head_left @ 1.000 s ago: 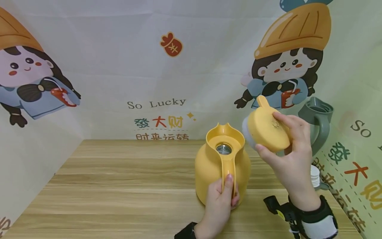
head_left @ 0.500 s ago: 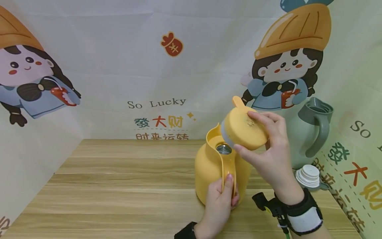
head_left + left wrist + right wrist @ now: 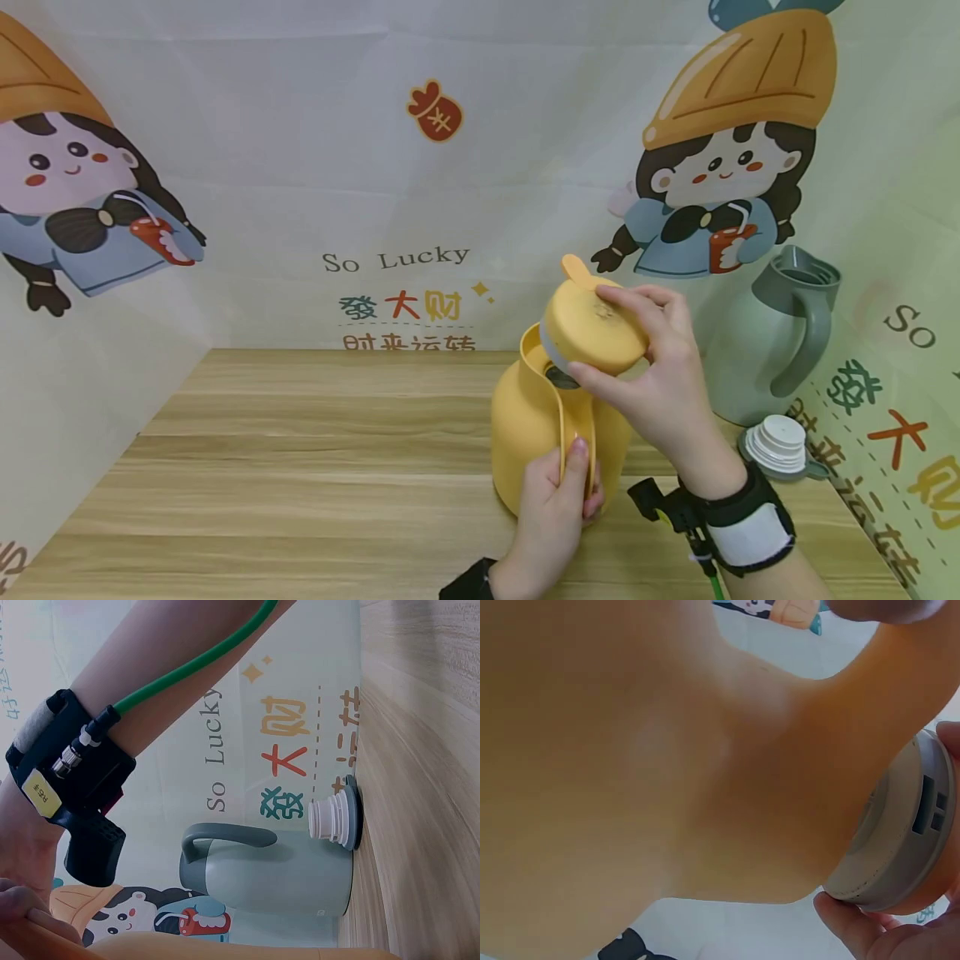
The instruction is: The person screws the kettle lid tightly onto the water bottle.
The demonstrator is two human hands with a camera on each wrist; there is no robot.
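A yellow thermos jug [image 3: 517,442] stands upright on the wooden table, its mouth uncovered. The left hand [image 3: 551,508] grips the jug's handle [image 3: 576,417], thumb on top. Tilted over the mouth is the yellow lid [image 3: 592,325], pinched at its sides by the right hand [image 3: 667,396]. In the right wrist view the lid's grey-white underside [image 3: 900,832] faces the jug body [image 3: 705,787], which fills most of the picture. Whether the lid touches the jug's rim cannot be told.
A grey-green thermos jug [image 3: 750,350] stands at the back right against the printed backdrop [image 3: 300,167]. Its white-threaded stopper [image 3: 776,442] lies upturned on the table [image 3: 300,467] before it. Both the grey-green jug [image 3: 277,870] and stopper [image 3: 330,817] show in the left wrist view.
The right hand has carried the lid leftward and slightly down, from beside the yellow jug to over its mouth. The left hand has stayed on the handle.
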